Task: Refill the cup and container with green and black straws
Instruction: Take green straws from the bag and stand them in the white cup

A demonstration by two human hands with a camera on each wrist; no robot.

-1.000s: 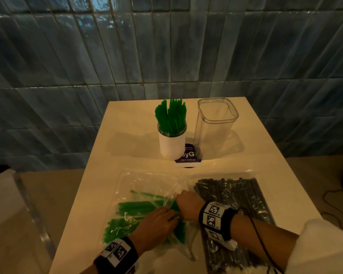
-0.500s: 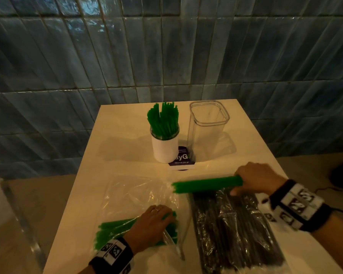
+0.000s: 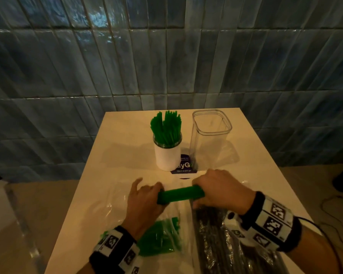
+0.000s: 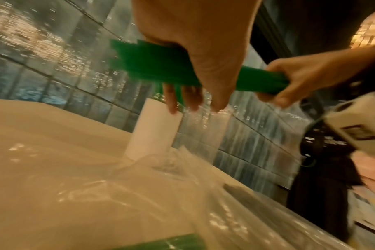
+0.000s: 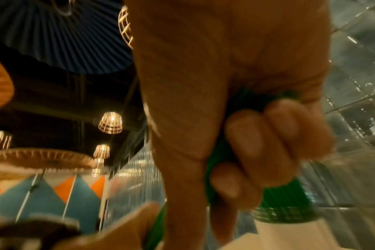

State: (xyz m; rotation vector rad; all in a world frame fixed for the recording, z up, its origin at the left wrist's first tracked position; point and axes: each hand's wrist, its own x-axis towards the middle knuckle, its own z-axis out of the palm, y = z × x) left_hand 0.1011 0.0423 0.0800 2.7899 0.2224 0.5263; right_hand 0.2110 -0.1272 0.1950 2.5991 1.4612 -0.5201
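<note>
A bundle of green straws [image 3: 180, 195] hangs level above the table, in front of the cup. My right hand [image 3: 220, 190] grips its right end in a fist. At the left end, my left hand [image 3: 143, 200] holds the bundle [image 4: 152, 62] between thumb and fingers, with the index finger raised. The white cup [image 3: 167, 157] stands at the back with several green straws [image 3: 166, 127] upright in it. Next to it on the right stands a clear square container [image 3: 211, 135] with nothing inside.
A clear bag with more green straws [image 3: 158, 238] lies under my left wrist. A bag of black straws [image 3: 216, 246] lies under my right forearm. A purple sticker [image 3: 183, 165] sits between cup and container. The tiled wall is close behind the table [image 3: 117, 155].
My left hand has left the green bag and taken the bundle's left end. My right hand has brought the bundle a little nearer and to the left.
</note>
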